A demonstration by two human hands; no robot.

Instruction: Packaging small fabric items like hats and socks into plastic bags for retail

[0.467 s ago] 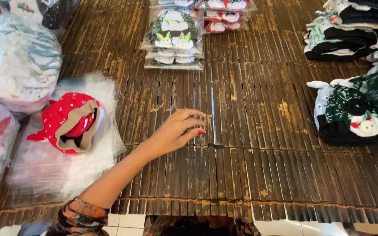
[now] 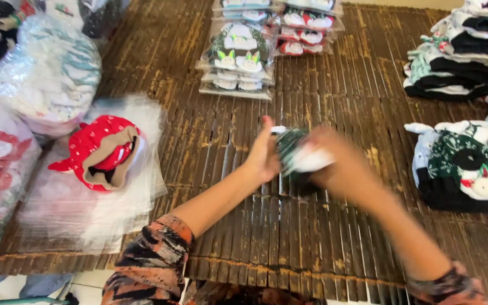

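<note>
Both hands meet over the middle of the dark slatted mat (image 2: pixel 334 68), closed around a small dark green and white knitted piece (image 2: pixel 299 153) held just above the slats. The left hand (image 2: pixel 264 155) presses against its left side with the thumb pointing up; the right hand (image 2: pixel 340 164), blurred with movement, wraps it from the right. To the left, a red dotted cap (image 2: pixel 100 149) rests on a stack of clear plastic bags (image 2: pixel 86 209). Beyond the hands lie bagged knitwear packs (image 2: pixel 238 53). On the right sits a heap of unbagged green and white knitwear (image 2: pixel 470 164), well apart from the hands, with a folded pile (image 2: pixel 464 56) behind it
</note>
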